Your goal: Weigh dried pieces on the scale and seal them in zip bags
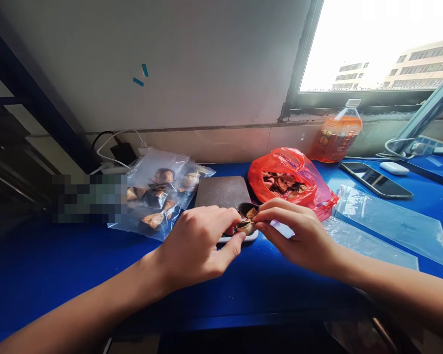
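Observation:
My left hand (pixel 203 241) and my right hand (pixel 297 231) meet over the front of a kitchen scale (pixel 223 191). Between their fingertips is a dried husk-like piece (pixel 246 227), dark on one side and pale tan on the other. It looks split or folded, and its exact kind is unclear. Both thumbs and index fingers pinch it from opposite sides. Behind my right hand stands a red plastic bag (pixel 288 160), its mouth spread around many brown broken pieces (pixel 284 183). Left of the scale, a clear zip bag (pixel 133 169) contains several larger dark-and-tan dried pieces (pixel 153 219).
Flat clear zip bags (pixel 395 221) lie on the blue table (pixel 221 295) at right. Behind them are a phone (pixel 376 179), a white earbud case (pixel 394 168) and a drink bottle (pixel 338 132). White and black cables (pixel 112 140) run along the wall at back left.

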A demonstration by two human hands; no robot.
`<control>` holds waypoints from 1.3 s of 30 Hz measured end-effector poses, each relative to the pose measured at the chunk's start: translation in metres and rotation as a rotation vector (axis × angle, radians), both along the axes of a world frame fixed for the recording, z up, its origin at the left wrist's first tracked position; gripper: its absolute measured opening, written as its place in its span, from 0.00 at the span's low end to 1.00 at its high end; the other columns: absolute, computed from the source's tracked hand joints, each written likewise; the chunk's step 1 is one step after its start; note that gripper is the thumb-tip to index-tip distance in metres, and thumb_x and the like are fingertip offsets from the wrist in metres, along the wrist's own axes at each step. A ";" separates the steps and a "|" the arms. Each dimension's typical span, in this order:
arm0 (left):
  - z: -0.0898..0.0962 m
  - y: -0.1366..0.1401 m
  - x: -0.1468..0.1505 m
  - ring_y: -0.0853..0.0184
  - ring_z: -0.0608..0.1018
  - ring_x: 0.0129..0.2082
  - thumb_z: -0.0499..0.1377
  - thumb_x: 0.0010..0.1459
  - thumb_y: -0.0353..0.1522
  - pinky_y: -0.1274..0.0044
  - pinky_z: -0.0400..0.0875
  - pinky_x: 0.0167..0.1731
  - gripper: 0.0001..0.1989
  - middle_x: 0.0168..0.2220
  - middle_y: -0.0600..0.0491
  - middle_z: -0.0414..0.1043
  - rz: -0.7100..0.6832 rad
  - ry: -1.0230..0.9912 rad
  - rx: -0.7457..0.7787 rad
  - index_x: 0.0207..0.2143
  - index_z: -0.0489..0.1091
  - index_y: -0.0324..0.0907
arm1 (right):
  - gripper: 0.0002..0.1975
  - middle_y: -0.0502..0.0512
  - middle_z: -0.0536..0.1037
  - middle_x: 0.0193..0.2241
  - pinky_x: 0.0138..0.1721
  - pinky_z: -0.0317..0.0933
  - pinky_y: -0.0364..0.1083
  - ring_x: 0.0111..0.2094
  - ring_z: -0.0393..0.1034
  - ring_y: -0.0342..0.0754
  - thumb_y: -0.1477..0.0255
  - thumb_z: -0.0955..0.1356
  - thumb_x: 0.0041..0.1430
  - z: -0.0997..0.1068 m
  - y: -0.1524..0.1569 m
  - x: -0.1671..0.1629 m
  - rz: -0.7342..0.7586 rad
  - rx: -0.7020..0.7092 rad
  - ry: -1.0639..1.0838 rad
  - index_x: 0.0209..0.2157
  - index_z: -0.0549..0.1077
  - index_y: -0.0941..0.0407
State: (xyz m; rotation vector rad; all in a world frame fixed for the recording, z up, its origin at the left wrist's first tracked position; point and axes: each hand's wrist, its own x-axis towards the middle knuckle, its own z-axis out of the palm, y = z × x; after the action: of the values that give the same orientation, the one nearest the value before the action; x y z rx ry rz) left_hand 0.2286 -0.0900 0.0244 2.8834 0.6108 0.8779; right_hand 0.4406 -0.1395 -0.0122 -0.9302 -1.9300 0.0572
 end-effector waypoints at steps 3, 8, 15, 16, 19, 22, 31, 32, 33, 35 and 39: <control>-0.001 0.000 0.000 0.63 0.78 0.27 0.57 0.59 0.30 0.72 0.72 0.28 0.06 0.29 0.52 0.77 0.001 0.007 -0.006 0.36 0.72 0.38 | 0.05 0.56 0.78 0.33 0.34 0.69 0.43 0.33 0.73 0.44 0.79 0.67 0.63 -0.001 0.000 0.001 0.008 0.005 -0.009 0.37 0.73 0.56; -0.002 -0.001 0.000 0.62 0.78 0.27 0.57 0.60 0.31 0.72 0.72 0.28 0.06 0.28 0.51 0.76 0.000 0.012 0.006 0.35 0.72 0.37 | 0.04 0.56 0.78 0.32 0.33 0.68 0.44 0.32 0.72 0.44 0.79 0.67 0.63 -0.002 0.001 0.001 -0.015 0.012 -0.023 0.36 0.72 0.56; -0.001 -0.004 0.001 0.64 0.78 0.26 0.57 0.59 0.30 0.73 0.71 0.28 0.04 0.28 0.53 0.76 -0.013 -0.001 0.009 0.35 0.71 0.38 | 0.05 0.57 0.77 0.33 0.33 0.69 0.45 0.32 0.72 0.45 0.80 0.66 0.64 -0.003 0.002 0.003 -0.020 0.059 -0.054 0.36 0.71 0.57; -0.001 -0.005 0.002 0.65 0.77 0.26 0.57 0.59 0.29 0.74 0.71 0.28 0.04 0.28 0.54 0.76 -0.017 -0.005 0.011 0.34 0.71 0.38 | 0.05 0.57 0.77 0.33 0.33 0.69 0.45 0.32 0.72 0.45 0.80 0.66 0.64 -0.003 0.002 0.003 -0.019 0.065 -0.057 0.36 0.71 0.56; 0.000 -0.006 0.002 0.65 0.77 0.26 0.57 0.60 0.29 0.74 0.70 0.28 0.04 0.28 0.54 0.76 -0.030 -0.012 0.021 0.35 0.71 0.38 | 0.05 0.56 0.77 0.32 0.33 0.69 0.45 0.32 0.71 0.45 0.80 0.65 0.64 -0.002 0.001 0.002 -0.028 0.090 -0.069 0.36 0.70 0.56; 0.001 -0.008 0.003 0.66 0.76 0.26 0.58 0.60 0.29 0.74 0.69 0.28 0.04 0.28 0.54 0.76 -0.048 -0.031 0.046 0.34 0.71 0.38 | 0.06 0.56 0.76 0.32 0.33 0.70 0.45 0.32 0.71 0.45 0.79 0.65 0.64 -0.001 0.001 0.002 -0.022 0.128 -0.068 0.36 0.71 0.55; 0.007 -0.013 0.003 0.67 0.74 0.23 0.58 0.59 0.28 0.73 0.66 0.25 0.03 0.26 0.55 0.75 -0.037 -0.110 0.215 0.35 0.71 0.38 | 0.07 0.58 0.79 0.33 0.35 0.73 0.46 0.34 0.75 0.47 0.80 0.68 0.61 0.007 -0.005 0.000 -0.040 0.251 -0.019 0.39 0.74 0.56; 0.007 -0.013 0.002 0.66 0.75 0.24 0.58 0.59 0.28 0.73 0.66 0.25 0.03 0.26 0.54 0.75 -0.032 -0.116 0.230 0.35 0.71 0.38 | 0.08 0.57 0.79 0.33 0.34 0.73 0.46 0.34 0.76 0.47 0.80 0.69 0.60 0.008 -0.006 -0.001 -0.045 0.266 -0.009 0.39 0.75 0.55; 0.008 -0.012 0.002 0.66 0.75 0.24 0.58 0.59 0.28 0.73 0.67 0.25 0.03 0.27 0.54 0.76 -0.033 -0.120 0.242 0.36 0.71 0.38 | 0.08 0.57 0.79 0.33 0.34 0.73 0.46 0.34 0.76 0.47 0.80 0.69 0.60 0.009 -0.007 -0.001 -0.049 0.277 -0.004 0.40 0.75 0.55; 0.008 -0.012 0.002 0.66 0.76 0.25 0.58 0.58 0.26 0.73 0.68 0.26 0.04 0.28 0.53 0.76 -0.039 -0.128 0.258 0.37 0.70 0.38 | 0.09 0.57 0.79 0.34 0.35 0.74 0.47 0.34 0.77 0.48 0.80 0.69 0.60 0.011 -0.008 -0.001 -0.053 0.297 -0.009 0.40 0.76 0.55; 0.007 -0.011 0.001 0.67 0.77 0.25 0.57 0.58 0.25 0.74 0.68 0.26 0.06 0.28 0.53 0.77 -0.055 -0.160 0.283 0.39 0.68 0.39 | 0.10 0.59 0.80 0.35 0.37 0.74 0.47 0.35 0.77 0.48 0.81 0.69 0.59 0.014 -0.011 -0.002 -0.066 0.319 -0.009 0.40 0.76 0.55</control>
State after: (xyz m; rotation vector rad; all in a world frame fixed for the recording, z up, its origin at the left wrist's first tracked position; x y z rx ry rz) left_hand 0.2292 -0.1009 0.0313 3.0112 0.4207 1.2645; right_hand 0.4390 -0.1508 0.0016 -0.7784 -1.8464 -0.2863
